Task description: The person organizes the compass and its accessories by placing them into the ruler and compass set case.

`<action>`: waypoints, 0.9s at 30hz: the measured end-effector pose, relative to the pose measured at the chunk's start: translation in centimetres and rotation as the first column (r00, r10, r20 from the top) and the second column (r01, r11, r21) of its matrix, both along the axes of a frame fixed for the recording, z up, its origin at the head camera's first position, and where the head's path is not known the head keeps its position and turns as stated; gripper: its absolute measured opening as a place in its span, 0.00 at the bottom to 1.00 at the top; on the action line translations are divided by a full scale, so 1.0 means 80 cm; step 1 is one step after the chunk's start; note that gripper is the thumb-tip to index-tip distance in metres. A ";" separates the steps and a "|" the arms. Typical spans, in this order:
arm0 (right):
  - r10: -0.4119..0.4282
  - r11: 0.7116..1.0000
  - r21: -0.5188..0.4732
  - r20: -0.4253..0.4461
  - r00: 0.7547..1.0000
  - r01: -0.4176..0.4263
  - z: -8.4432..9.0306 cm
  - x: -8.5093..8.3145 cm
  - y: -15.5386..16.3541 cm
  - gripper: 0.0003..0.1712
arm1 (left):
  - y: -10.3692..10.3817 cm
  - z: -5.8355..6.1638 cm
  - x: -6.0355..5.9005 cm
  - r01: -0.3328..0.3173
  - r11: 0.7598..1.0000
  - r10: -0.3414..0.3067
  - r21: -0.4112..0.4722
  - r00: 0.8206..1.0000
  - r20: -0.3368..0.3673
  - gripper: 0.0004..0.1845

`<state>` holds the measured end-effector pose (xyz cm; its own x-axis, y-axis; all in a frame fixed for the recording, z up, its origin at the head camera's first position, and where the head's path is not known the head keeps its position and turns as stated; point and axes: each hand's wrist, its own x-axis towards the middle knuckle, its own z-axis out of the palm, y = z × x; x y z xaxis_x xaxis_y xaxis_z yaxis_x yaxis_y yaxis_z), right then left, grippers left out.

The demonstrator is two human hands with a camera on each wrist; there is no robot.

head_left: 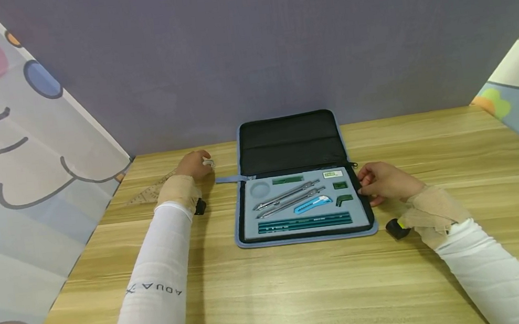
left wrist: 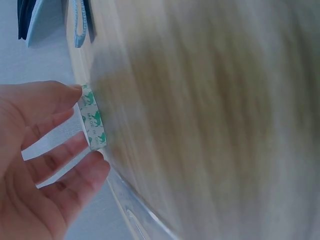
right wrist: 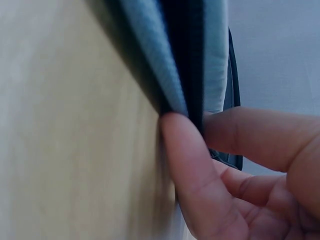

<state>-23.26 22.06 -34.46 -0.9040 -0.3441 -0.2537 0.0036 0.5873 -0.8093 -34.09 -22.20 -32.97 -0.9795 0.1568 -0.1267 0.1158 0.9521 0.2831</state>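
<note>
A stationery case (head_left: pixel 242 227) lies open on the table, its black lid laid back toward the wall. My right hand (head_left: pixel 387 183) pinches the case's right edge; in the right wrist view the thumb and a finger (right wrist: pixel 187 150) close on its blue-grey rim (right wrist: pixel 150 45). At the left, my left hand (head_left: pixel 195 164) holds a small roll of tape (left wrist: pixel 92 117), white with green print, between thumb and fingers. A clear set square (head_left: pixel 151 193) lies partly hidden beneath the left wrist. The case's grey insert (head_left: pixel 248 218) has a round recess (head_left: pixel 260 189) at its upper left.
In the insert lie a pair of compasses (head_left: pixel 287 195), a similar metal tool, a blue cutter (head_left: pixel 312 204), an eraser (head_left: pixel 332 174), dark green pencils (head_left: pixel 304 223) and small green pieces. A blue strap (head_left: pixel 227 179) sticks out leftward. The grey wall (head_left: pixel 276 49) borders the table's back.
</note>
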 end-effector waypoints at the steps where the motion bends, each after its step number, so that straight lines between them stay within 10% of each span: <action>1: 0.000 1.000 0.000 0.001 1.000 0.000 0.000 0.000 0.000 0.19 | 0.000 0.000 0.001 0.002 1.000 -0.002 0.001 1.000 0.000 0.23; 12: 0.003 1.000 -0.014 -0.001 1.000 -0.003 -0.002 0.000 0.001 0.18 | -0.014 -0.009 -0.010 0.038 0.999 -0.038 0.004 0.999 -0.002 0.23; 27: 0.004 1.000 -0.003 0.000 1.000 -0.004 0.000 0.000 0.000 0.18 | 0.000 0.012 0.019 0.045 0.999 -0.045 0.015 0.999 0.009 0.22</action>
